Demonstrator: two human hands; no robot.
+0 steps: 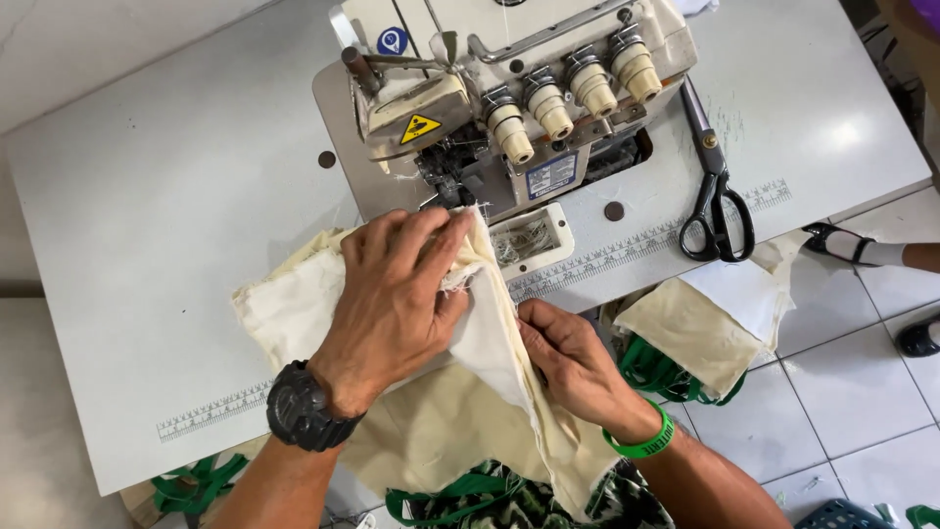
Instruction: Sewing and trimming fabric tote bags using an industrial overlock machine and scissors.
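On the white surface (147, 196), the left hand (397, 299) lies flat and open on the cream cloth (294, 309), pressing it down. Keep the edge straight toward the sewing machine (509, 88). Just right, the right hand (568, 358) pinches the cloth's fold. Black scissors (718, 196) lie far right.

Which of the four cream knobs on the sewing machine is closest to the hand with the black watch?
The leftmost, lowest cream knob is closest to the left hand. It sits just above the cream cloth that hand presses; the other three step away up to the right.
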